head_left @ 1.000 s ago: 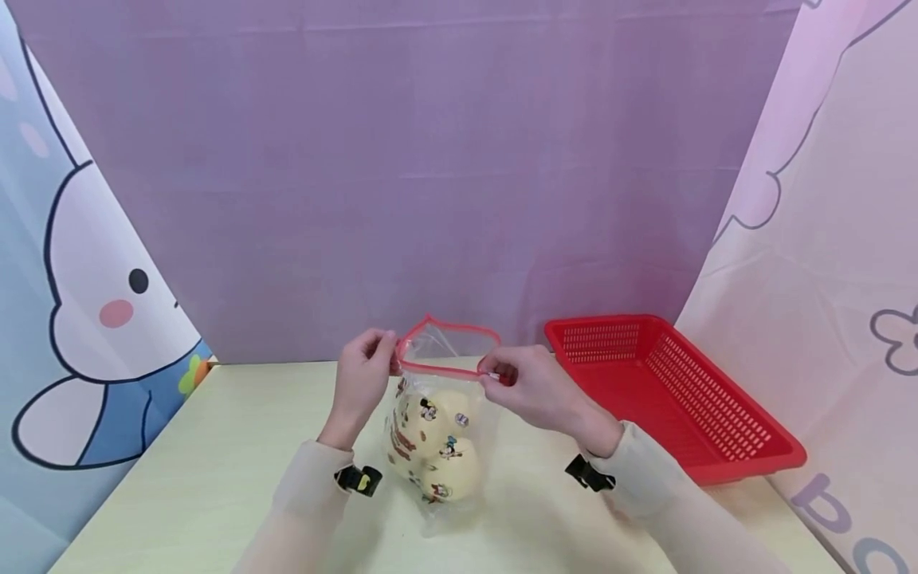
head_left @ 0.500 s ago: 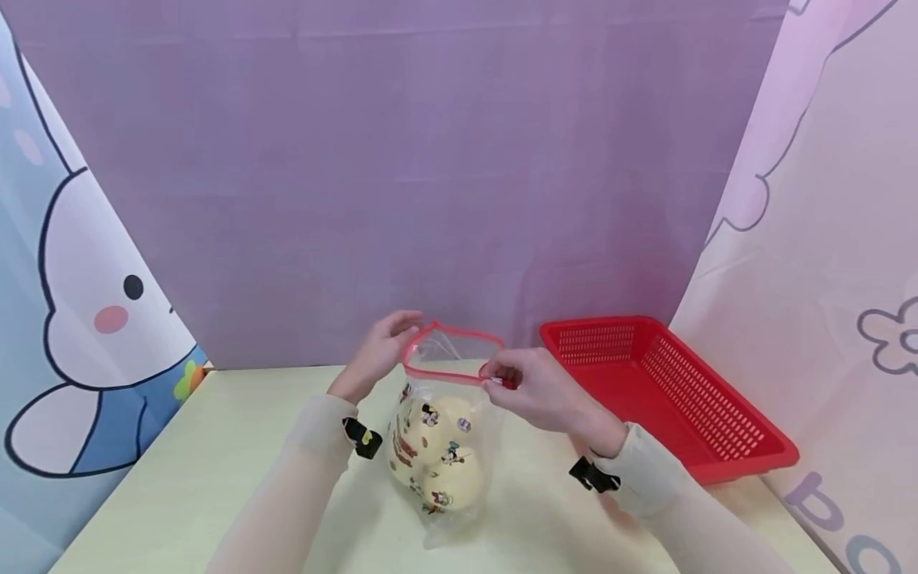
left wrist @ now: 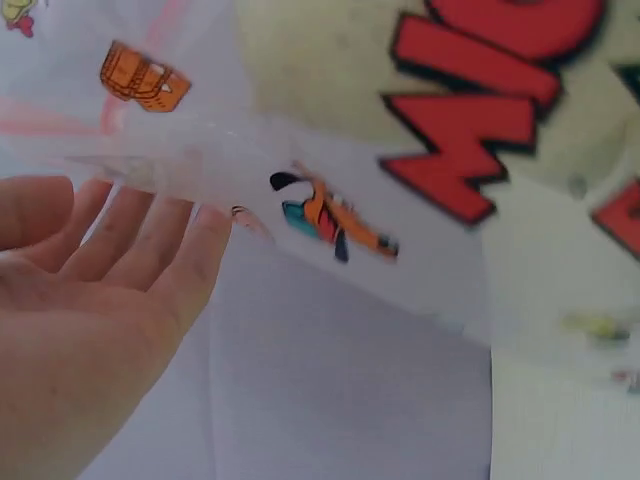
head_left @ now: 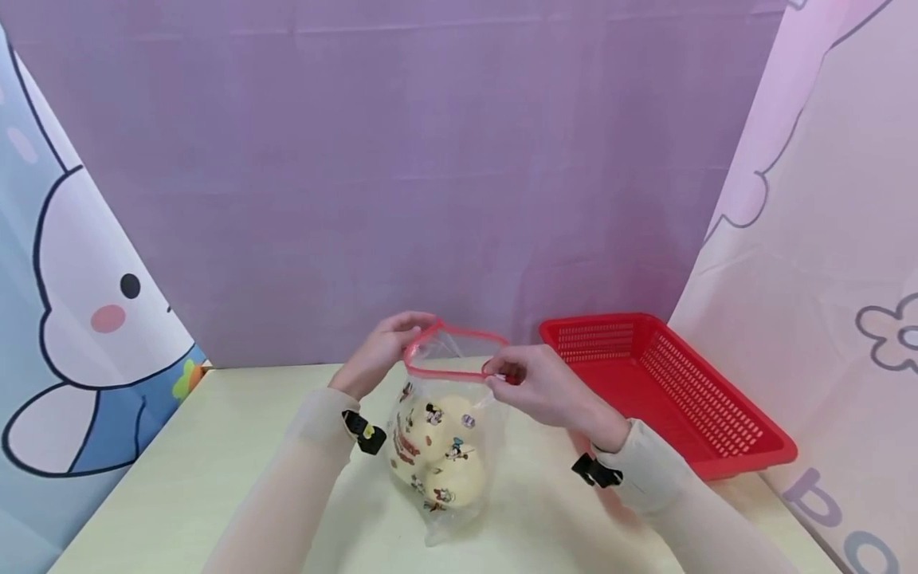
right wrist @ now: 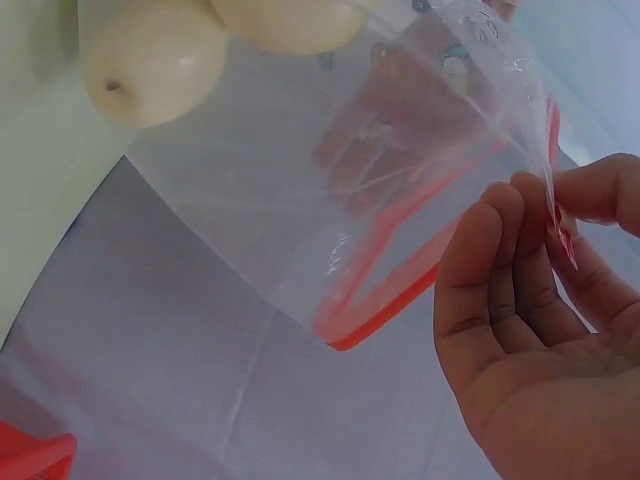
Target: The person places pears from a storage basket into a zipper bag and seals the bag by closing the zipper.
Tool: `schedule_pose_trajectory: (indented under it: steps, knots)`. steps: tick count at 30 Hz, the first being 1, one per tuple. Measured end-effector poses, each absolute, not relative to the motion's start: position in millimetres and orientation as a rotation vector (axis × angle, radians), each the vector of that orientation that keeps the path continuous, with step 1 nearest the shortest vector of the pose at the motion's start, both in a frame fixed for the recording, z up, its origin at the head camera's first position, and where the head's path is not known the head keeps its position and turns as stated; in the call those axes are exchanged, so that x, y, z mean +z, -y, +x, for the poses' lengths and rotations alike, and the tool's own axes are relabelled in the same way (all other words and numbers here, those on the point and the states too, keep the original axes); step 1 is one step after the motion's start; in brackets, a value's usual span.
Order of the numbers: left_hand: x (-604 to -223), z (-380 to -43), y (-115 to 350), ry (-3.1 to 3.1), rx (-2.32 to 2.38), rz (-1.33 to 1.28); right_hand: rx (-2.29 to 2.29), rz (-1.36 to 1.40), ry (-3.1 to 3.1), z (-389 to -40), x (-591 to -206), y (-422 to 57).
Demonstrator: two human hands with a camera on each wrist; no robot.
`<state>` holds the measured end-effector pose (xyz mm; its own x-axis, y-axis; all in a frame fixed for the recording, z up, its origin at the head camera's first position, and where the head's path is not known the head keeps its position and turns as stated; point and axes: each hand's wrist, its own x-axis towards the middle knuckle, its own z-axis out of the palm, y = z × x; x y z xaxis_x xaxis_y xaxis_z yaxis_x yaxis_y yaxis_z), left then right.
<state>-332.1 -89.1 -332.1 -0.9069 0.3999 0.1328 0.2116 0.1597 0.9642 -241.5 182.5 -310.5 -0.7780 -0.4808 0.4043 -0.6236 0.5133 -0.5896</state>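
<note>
A clear zip bag [head_left: 405, 446] printed with cartoon figures stands upright in the middle of the table. Its red-edged mouth [head_left: 445, 375] gapes at the top. Pale yellow round fruits [right wrist: 155, 65] fill its lower part, one showing a small stem dimple in the right wrist view. At the near right of the mouth, my right hand [head_left: 541, 387] pinches the edge between thumb and fingers. My left hand [head_left: 380, 351] is at the mouth's left side. Its fingers reach out nearly straight against the plastic in the left wrist view, the thumb apart from them.
To the right, a red plastic basket [head_left: 731, 399] with slotted walls sits on the pale table [head_left: 237, 446]. A purple cloth [head_left: 459, 175] hangs behind, with printed curtains on both sides.
My left hand has let go of the bag's left edge, its fingers straightening and reaching farther along the mouth. My right hand keeps its pinch. The bag has shifted slightly right in view.
</note>
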Motion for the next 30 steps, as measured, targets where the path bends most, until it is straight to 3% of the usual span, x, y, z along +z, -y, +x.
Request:
schedule_pose_trajectory:
  steps: [30]
  knots:
    - [-335,-294,132,-2.373,2.183,0.545,1.153,0.572,2.574,-262,-313,-206]
